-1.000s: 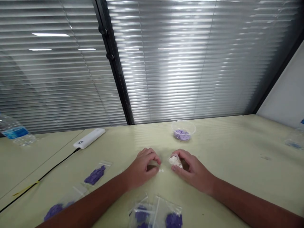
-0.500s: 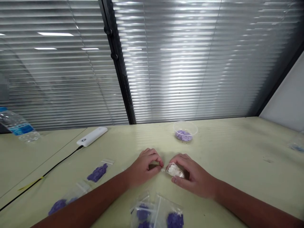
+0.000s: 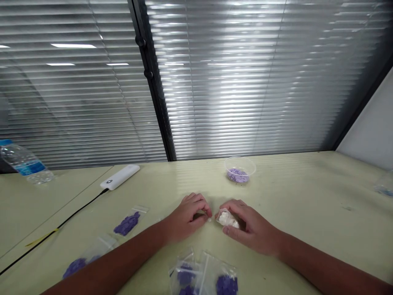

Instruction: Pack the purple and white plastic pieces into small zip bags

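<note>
At the middle of the table, my right hand [image 3: 250, 227] is curled round a small clear bag of white pieces [image 3: 227, 219], its open end facing left. My left hand [image 3: 188, 217] rests on the table just left of the bag, thumb and forefinger pinched close together beside a tiny white bit [image 3: 209, 219]. Whether anything is between those fingertips is too small to tell. Nearer the front edge lie clear zip bags with dark purple pieces [image 3: 226, 283]. Another bag of purple pieces [image 3: 126, 223] lies left of my left hand.
Behind my hands stands a clear round tub [image 3: 240, 168] with light purple pieces. A white power bank [image 3: 119, 177] with a black cable [image 3: 82, 209] is at the left, near a tilted water bottle [image 3: 27, 164]. More purple pieces [image 3: 74, 267] lie by my left forearm.
The mouth of the bag in my right hand looks a little wider and turned more upward. Both hands have stayed almost in place.
</note>
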`<state>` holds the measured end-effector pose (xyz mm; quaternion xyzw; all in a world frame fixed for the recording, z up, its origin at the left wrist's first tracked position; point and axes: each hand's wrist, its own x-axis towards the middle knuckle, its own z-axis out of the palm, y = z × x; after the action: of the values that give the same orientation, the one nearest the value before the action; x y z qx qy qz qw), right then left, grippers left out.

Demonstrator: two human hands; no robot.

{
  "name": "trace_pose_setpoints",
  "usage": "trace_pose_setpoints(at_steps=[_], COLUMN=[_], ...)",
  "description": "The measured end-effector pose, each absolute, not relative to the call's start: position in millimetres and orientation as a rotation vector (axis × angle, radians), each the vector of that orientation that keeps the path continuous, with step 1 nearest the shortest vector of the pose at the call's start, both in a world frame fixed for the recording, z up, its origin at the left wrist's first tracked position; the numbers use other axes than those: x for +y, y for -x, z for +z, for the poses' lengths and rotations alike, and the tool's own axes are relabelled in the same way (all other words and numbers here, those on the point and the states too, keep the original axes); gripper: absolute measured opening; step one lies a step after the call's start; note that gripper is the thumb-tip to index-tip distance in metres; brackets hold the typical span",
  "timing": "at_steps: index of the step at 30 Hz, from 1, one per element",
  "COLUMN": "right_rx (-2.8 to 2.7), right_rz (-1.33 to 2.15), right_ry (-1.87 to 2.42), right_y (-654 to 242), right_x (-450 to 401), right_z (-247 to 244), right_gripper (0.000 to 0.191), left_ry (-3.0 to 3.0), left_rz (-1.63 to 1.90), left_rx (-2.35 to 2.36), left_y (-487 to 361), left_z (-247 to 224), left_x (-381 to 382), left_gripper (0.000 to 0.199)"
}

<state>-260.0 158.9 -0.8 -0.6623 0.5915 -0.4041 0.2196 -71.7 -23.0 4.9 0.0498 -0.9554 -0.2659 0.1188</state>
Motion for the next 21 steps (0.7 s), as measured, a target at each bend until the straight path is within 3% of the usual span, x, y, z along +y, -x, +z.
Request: trace_pose_setpoints(at_steps=[6,21], right_rx=[1.633,1.641], right_rz=[-1.121,-1.143], right_ry=[1.828,1.787], right_y=[260.0,261.1], right_x=[158.4,157.5], right_z=[-1.5,-6.1], right_gripper=[0.020,0.020], left_ry=[-0.161,-0.054], left_rz=[-0.745,-0.754], left_rx=[-2.850,-2.905], left_y=[72.0,70.9], left_z=[9.3,10.5], left_x=[-21.5,-19.5], left_gripper=[0.003,0.013])
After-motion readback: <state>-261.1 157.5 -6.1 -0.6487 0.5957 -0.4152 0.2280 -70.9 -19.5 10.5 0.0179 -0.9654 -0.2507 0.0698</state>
